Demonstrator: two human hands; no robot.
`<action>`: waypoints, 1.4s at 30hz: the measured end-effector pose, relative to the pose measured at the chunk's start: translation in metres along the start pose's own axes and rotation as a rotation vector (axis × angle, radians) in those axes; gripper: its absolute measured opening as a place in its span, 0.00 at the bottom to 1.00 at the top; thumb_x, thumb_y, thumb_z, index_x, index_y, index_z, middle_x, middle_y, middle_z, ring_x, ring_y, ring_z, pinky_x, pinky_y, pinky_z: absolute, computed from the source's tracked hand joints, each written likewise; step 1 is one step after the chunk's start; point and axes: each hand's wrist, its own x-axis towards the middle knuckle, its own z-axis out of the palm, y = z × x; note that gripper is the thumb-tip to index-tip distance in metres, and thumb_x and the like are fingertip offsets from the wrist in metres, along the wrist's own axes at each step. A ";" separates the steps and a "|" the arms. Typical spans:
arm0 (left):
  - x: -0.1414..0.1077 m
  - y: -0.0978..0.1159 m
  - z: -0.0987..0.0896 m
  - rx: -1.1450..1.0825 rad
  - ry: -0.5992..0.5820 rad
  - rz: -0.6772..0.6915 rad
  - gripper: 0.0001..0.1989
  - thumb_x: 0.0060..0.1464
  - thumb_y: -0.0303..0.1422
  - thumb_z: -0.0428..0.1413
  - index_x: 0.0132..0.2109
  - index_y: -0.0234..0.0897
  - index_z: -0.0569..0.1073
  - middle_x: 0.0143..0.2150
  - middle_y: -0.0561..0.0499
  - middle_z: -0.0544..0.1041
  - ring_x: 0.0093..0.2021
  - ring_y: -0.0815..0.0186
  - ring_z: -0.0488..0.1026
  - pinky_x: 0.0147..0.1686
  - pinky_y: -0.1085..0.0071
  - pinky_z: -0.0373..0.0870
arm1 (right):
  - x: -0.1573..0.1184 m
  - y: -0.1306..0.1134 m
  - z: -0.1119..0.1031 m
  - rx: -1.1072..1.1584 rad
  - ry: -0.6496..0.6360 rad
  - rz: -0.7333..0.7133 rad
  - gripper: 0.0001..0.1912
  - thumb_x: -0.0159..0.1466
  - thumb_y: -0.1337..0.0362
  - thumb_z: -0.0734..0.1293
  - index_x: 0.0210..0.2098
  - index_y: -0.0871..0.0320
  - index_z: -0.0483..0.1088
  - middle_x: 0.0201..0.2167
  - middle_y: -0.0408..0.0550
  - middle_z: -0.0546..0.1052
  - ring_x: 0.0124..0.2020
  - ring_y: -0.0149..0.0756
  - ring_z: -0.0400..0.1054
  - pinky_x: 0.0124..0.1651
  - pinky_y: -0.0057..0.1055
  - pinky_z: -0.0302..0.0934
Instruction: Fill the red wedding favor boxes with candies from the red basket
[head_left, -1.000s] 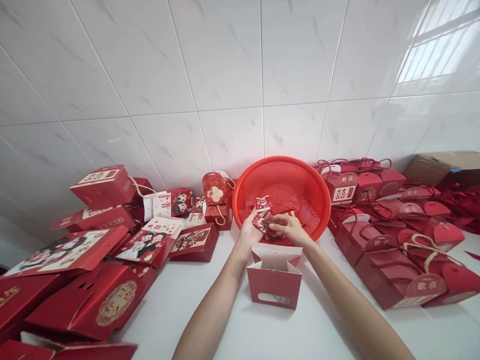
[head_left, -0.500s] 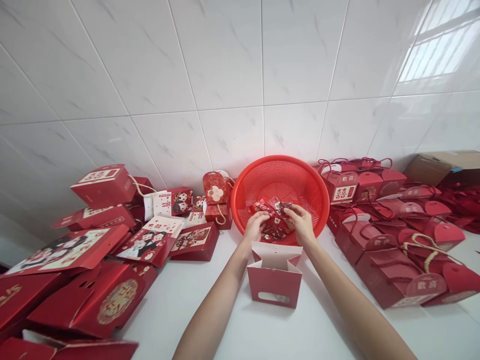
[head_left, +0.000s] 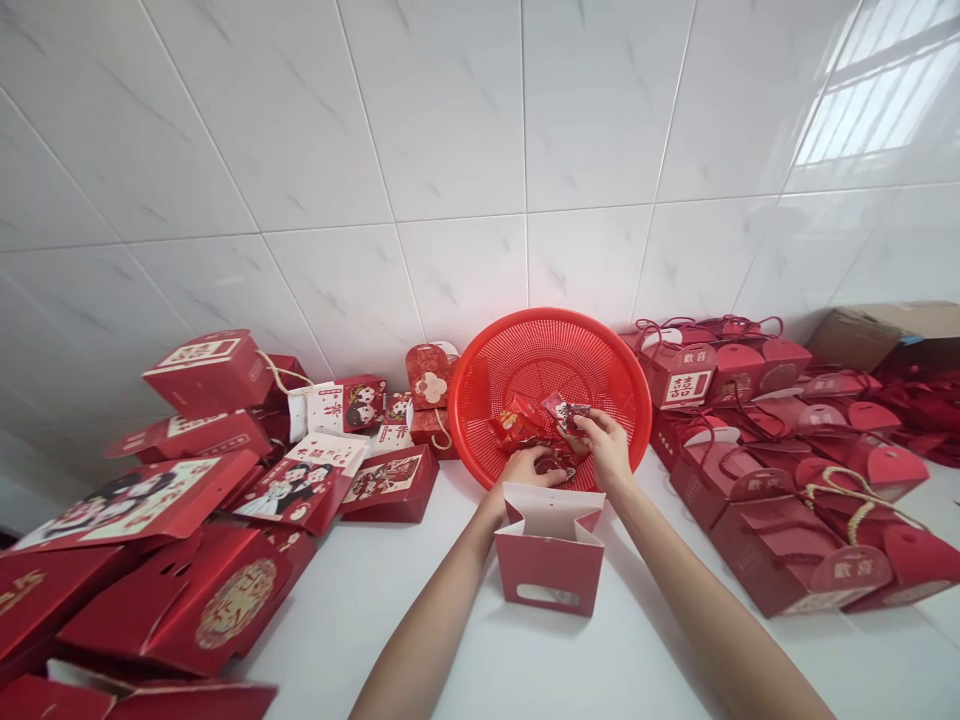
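Note:
A red plastic basket stands against the wall with several wrapped candies in its bottom. My right hand is inside its right side, fingertips pinched on a shiny wrapped candy. Lower in the basket, my left hand curls its fingers around a dark wrapped candy. Between my forearms an upright red paper box stands on the white table, its top open and its pale back flap raised; what is inside it cannot be seen.
Red gift boxes with printed figures and gold patterns are piled on the left. Rows of closed red boxes with cord handles fill the right side. Behind them are a cardboard carton and a tiled wall.
My left hand has moved down and right within the basket. My right hand has lifted slightly with its candy. The basket has shifted a little left, and the candies have spread apart.

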 end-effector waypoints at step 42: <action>0.008 0.013 -0.027 0.154 0.463 0.068 0.24 0.34 0.18 0.63 0.43 0.36 0.78 0.41 0.45 0.81 0.43 0.57 0.78 0.49 0.63 0.71 | -0.002 0.000 0.002 -0.046 -0.078 -0.004 0.13 0.42 0.58 0.72 0.27 0.56 0.72 0.31 0.47 0.79 0.36 0.41 0.72 0.37 0.33 0.65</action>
